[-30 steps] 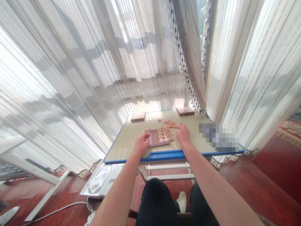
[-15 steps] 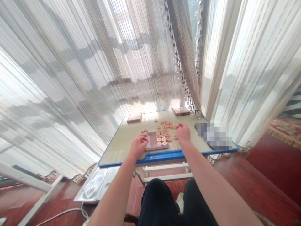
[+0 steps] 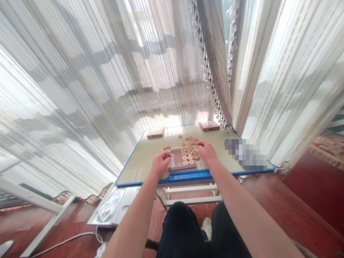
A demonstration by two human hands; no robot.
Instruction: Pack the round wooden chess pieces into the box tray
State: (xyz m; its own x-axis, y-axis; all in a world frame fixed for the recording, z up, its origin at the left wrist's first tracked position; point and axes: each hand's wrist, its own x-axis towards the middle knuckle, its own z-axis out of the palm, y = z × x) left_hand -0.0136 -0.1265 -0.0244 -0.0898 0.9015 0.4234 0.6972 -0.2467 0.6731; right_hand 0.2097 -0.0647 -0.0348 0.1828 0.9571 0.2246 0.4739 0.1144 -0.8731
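- Left hand (image 3: pixel 160 163) curled, fingertips on the left rim of the tray (image 3: pixel 179 165); reads as a light grip, probably to stop the tray sliding on the smooth top
- Right hand (image 3: pixel 206 152) palm down just right of the tray, fingers bent over its far right corner; too small to tell if a piece is pinched or the fingers only hover
- Tray sits flat between the two hands, near the table's front edge and square to it, so both hands reach it without stretching
- Pieces (image 3: pixel 188 157), round wooden discs, lie flat and packed in rows in the tray's far half; near half bare
- Loose pieces (image 3: pixel 189 140) scattered just beyond the right hand's fingertips, flat, not stacked, so each can be picked singly
- A few more discs (image 3: pixel 167 147) lie apart, just beyond the left hand
- Table (image 3: pixel 188 176) has a raised blue rim, which would keep discs from rolling off
- Two boxes well beyond the hands at the far edge, out of the way: one (image 3: pixel 156 132) past the left hand, one (image 3: pixel 209 125) past the right
- Blurred patch (image 3: pixel 245 154) on the table to the right of the right hand, cannot tell what it is
- Curtains (image 3: pixel 107 89) hang behind the table
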